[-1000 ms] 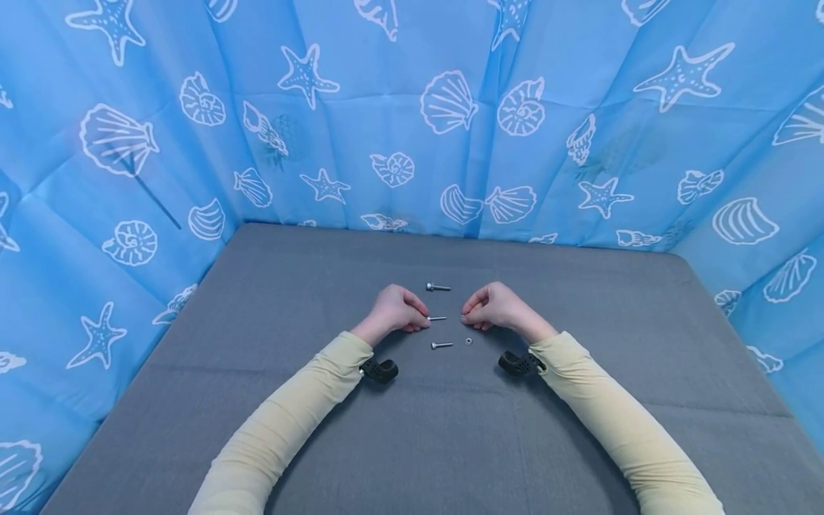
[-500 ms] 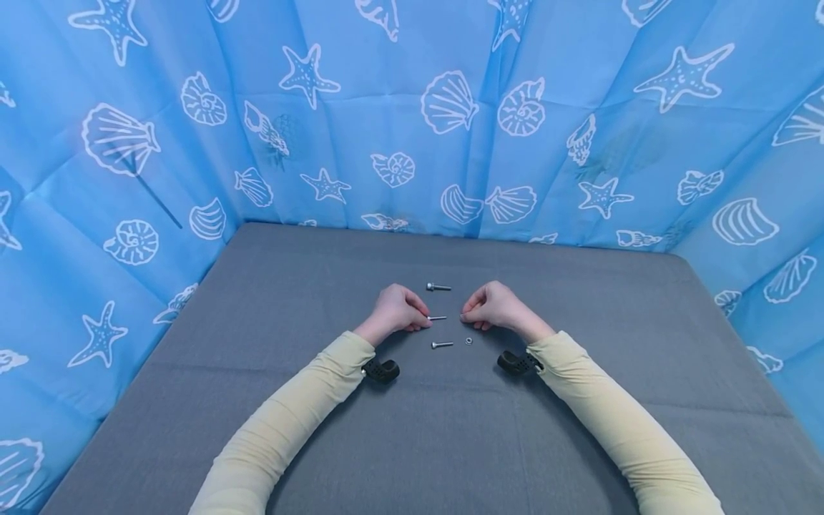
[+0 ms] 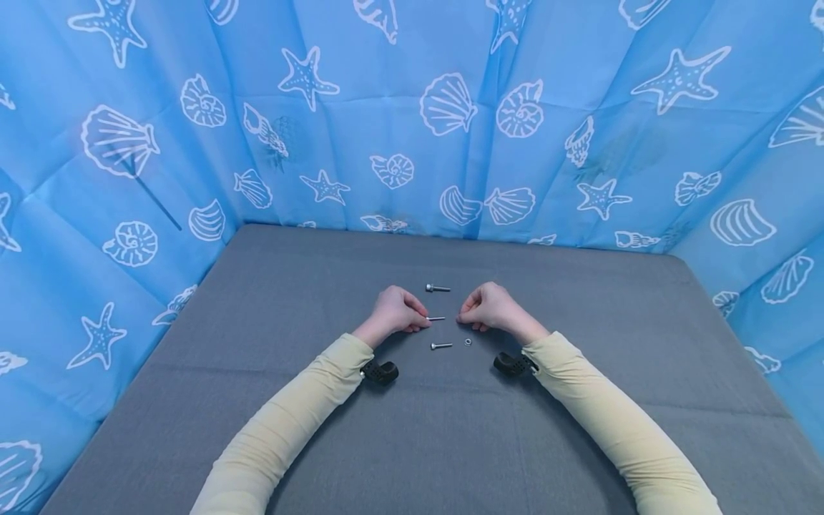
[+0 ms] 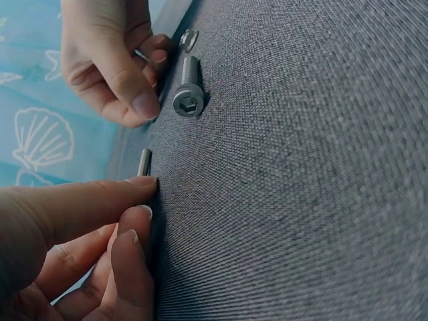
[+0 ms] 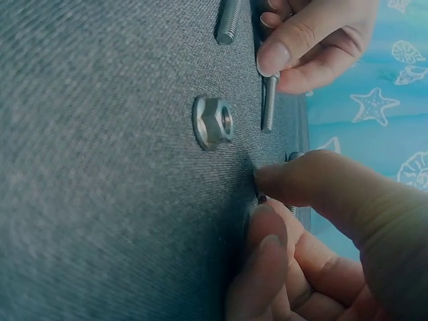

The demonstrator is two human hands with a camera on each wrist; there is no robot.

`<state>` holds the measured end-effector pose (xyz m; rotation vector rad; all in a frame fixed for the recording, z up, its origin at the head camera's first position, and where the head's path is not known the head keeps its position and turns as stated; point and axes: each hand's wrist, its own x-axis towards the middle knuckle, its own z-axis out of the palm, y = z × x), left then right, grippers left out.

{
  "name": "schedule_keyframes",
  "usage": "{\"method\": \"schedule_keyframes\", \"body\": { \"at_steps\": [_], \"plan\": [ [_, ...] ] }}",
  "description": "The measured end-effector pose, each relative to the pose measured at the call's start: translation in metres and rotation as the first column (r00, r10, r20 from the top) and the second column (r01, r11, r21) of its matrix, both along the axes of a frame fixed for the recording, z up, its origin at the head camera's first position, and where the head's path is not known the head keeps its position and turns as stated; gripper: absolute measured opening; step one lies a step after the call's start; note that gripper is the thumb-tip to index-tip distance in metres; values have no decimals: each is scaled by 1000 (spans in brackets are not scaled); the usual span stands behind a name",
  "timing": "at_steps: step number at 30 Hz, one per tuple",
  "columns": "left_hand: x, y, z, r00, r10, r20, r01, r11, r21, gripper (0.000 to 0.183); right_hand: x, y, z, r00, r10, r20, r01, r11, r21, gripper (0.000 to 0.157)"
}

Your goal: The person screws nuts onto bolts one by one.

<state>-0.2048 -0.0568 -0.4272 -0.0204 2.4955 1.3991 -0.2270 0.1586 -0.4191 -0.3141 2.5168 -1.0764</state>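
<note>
My left hand [image 3: 398, 309] pinches the head end of a slim metal bolt [image 3: 436, 318] lying low over the grey cloth, its threaded shank [image 5: 269, 107] pointing right. Opposite its tip, my right hand [image 3: 491, 305] has thumb and forefinger together around a small nut [image 5: 261, 198], mostly hidden by the fingertips. A short gap separates the right fingertips from the bolt's end. Nearer the person lies a socket-head bolt [image 4: 188, 97], with a flange nut [image 5: 212, 124] to its right. A thicker bolt [image 3: 438, 288] rests beyond the hands.
Grey cloth covers the table [image 3: 412, 443], and the small hardware sits in its middle. A blue curtain [image 3: 386, 121] with shell and starfish prints hangs along the back and sides. Black wrist mounts [image 3: 381, 372] stick out below both sleeves.
My right hand has shifted slightly left, nearer the bolt's tip, and the nut in its fingers is now covered in the head view. The left hand holds its place.
</note>
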Motion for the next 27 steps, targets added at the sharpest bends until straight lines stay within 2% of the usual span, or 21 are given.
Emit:
{"method": "schedule_keyframes", "body": {
  "at_steps": [4,7,11,14,17,20,22,24,27],
  "plan": [
    [0,-1,-1,1000,-16,-4,16,1000,5,8,-1,1,-1,1000,15,-3,-15,1000,9,7],
    [1,-2,-2,999,-35,-5,35,999,22,6,-1,4,0,1000,28,11,-28,999,-23,8],
    [1,-7,0,999,-49,8,48,995,86,9,-3,13,0,997,28,77,-16,989,-146,16],
    [2,-10,3,998,-49,36,42,983,178,12,-6,19,-1,986,18,163,29,959,-283,24],
    [2,-13,9,998,-52,36,40,961,275,14,-8,24,0,962,12,272,115,888,-446,27],
    [2,-14,18,999,-45,5,41,934,354,16,-9,25,5,935,30,354,200,779,-594,18],
    [3,-14,23,999,-35,-21,41,920,390,17,-8,25,9,926,49,375,233,707,-667,12],
    [4,-14,28,999,-25,-39,39,909,416,19,-7,22,12,922,80,380,245,642,-727,15],
    [5,-12,33,998,-16,-62,42,900,434,22,-4,18,16,919,116,378,248,574,-781,20]
  ]
}}
